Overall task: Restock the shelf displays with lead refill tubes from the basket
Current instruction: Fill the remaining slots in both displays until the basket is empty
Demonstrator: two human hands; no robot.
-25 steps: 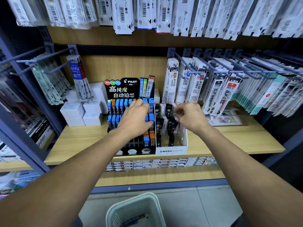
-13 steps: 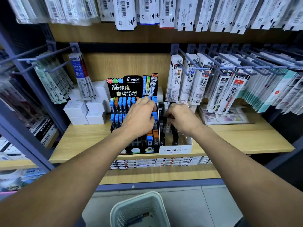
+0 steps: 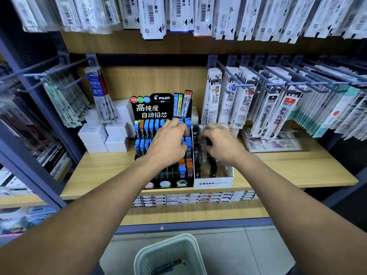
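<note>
Wood shelf [image 3: 103,171], hanging refill pkgs [image 3: 244,100], floor basket [image 3: 168,253]

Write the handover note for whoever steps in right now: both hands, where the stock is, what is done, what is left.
Left hand: fingers over the blue-capped tubes in the black Pilot rack; grip unclear.
Right hand: fingers curled among the dark tubes in the white Mono box.
Both displays stand side by side on the wooden shelf.
Basket on the floor below, at least one tube inside.
Done: both displays hold many tubes.
Left: shelve what remains in the basket.
</note>
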